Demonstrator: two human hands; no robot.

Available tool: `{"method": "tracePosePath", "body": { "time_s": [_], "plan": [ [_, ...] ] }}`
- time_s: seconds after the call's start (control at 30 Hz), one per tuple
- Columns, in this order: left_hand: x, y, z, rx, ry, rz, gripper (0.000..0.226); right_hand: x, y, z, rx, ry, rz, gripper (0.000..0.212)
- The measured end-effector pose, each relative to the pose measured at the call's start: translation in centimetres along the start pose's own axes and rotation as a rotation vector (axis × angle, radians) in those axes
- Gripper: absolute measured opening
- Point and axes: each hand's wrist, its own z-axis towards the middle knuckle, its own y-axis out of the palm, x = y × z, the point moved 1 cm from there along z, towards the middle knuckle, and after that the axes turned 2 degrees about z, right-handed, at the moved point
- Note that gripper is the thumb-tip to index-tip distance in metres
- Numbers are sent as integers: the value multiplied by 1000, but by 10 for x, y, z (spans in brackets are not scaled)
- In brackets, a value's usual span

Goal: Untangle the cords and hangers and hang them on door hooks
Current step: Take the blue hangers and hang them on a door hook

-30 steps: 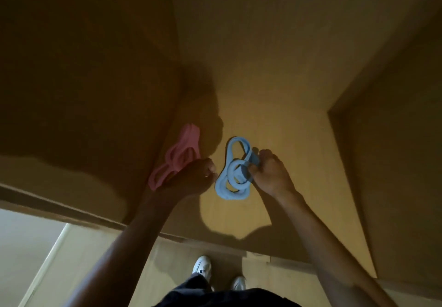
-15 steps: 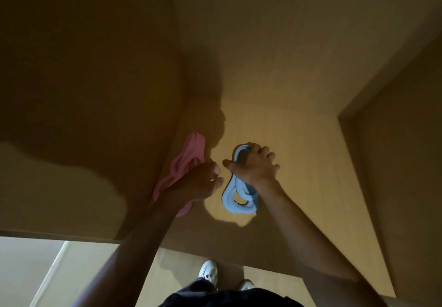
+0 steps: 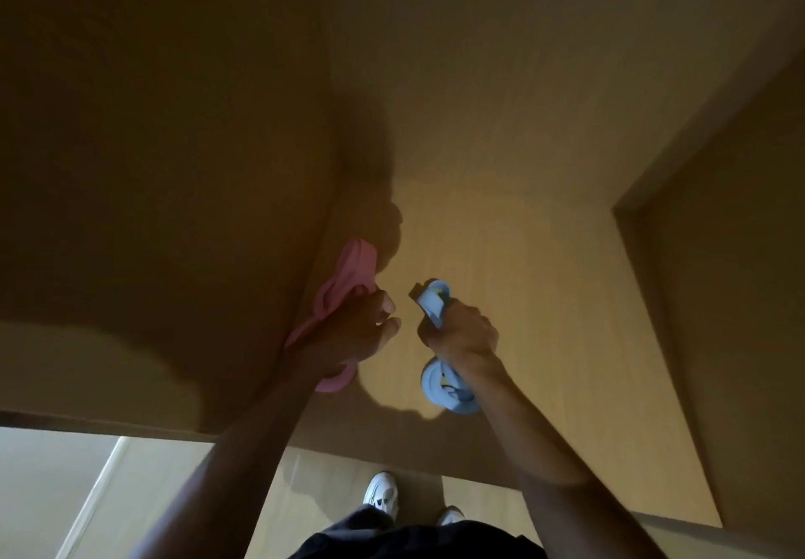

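Left grip point(image 3: 348, 336) clutches pink hanger point(image 3: 344, 279); right grip point(image 3: 461, 332), just beside it, pinches blue hanger point(image 3: 444, 388)

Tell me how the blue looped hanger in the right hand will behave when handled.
The blue looped hanger probably stays stiff: its loops keep their curved shape above and below the right hand rather than drooping. It looks light, since one hand carries it. Its open loops could well snag on other things.

The right hand point(image 3: 461, 332) has turned and closed into a fist around the light blue looped plastic hanger point(image 3: 444, 393), whose loops were fully seen before. Both hands now stand slightly more apart.
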Motion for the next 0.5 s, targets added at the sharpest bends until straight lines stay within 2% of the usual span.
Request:
{"method": "tracePosePath", "body": {
  "time_s": [0.2,0.33,0.43,0.5],
  "plan": [
    [12,7,4,8,95,-6,26,29,-23,-29,33,-36,190,25],
    [43,24,6,-125,152,-1,15,58,-44,-55,14,14,356,9],
    [68,41,-2,-255,226,42,11,90,-53,-85,67,93,417,12],
    [81,55,-10,-330,274,61,13,114,-59,-110,131,153,428,22]
  ]
}}
